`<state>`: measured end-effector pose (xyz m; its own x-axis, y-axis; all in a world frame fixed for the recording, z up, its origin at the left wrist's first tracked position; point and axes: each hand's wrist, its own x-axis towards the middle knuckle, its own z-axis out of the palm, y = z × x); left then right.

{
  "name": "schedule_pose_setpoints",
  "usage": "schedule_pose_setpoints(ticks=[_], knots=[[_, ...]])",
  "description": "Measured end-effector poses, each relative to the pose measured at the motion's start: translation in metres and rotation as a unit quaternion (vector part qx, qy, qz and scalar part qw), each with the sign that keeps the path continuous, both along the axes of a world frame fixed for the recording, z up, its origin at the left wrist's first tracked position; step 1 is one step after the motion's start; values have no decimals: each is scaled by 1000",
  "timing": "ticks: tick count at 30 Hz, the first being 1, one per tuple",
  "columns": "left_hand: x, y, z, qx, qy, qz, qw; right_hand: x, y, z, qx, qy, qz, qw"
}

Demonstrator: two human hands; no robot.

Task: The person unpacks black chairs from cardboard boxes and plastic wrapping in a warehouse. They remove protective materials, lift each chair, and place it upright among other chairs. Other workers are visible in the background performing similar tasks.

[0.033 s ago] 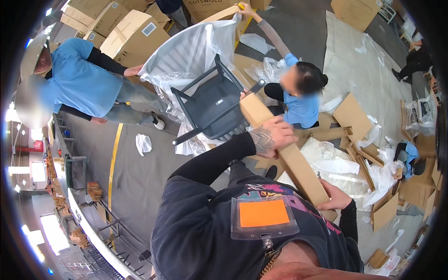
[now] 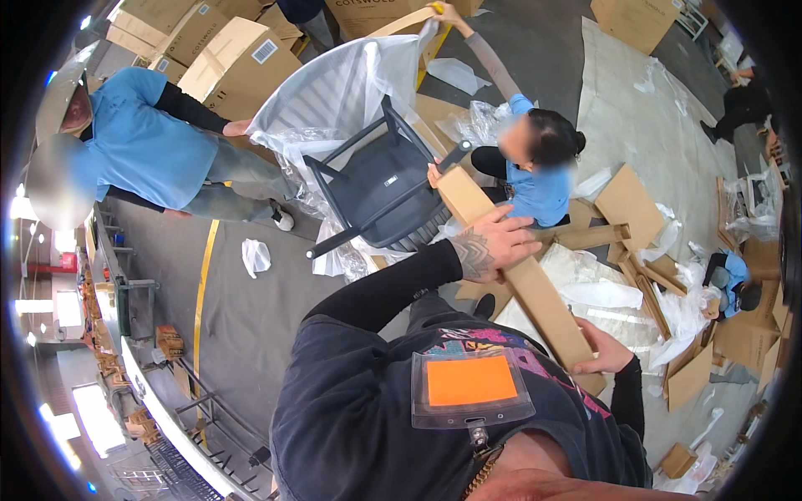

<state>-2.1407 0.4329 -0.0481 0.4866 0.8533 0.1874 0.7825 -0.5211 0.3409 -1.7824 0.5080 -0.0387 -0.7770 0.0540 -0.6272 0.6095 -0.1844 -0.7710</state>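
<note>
A long narrow cardboard box slants across in front of my chest. My left hand lies over its middle, fingers curled across the top face. Around the lower end, by my right side, my right hand grips the box. Its far end comes close to a dark grey chair, tipped so that its underside and legs show. Beyond that, whitish plastic wrap covers a large curved slatted piece. A crouching co-worker in blue has one hand near the box's far end and the other up at the wrapped piece.
Another co-worker in a blue shirt stands at the left, a hand on the wrap. Large cartons are stacked behind. Flattened cardboard and loose plastic litter the floor at the right. A yellow line crosses the grey floor.
The box and both my hands have shifted slightly to the right. The fingers of my left hand look a little more spread. The chair has hardly moved.
</note>
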Motion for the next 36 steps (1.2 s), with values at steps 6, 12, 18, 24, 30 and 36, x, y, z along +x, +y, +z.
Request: schedule_pose_setpoints(ticks=[6,12,18,24,30,36], knots=[[-80,-23,-40,10,-159,261,952,167,-1,-29,90,-160,-210,960],[-333,-147,-90,-50,-192,742,640,190,29,-65,440,-530,-43,724],[-452,-117,-157,-58,-345,824,446,-68,-35,-191,226,-134,-51,964],[-502,-102,-210,-43,-452,787,418,-414,-84,-157,463,269,145,832],[-521,-99,-187,-31,-387,803,453,-550,-79,-241,506,118,364,773],[-568,-136,-153,100,-193,756,617,-554,-79,-262,516,119,366,765]])
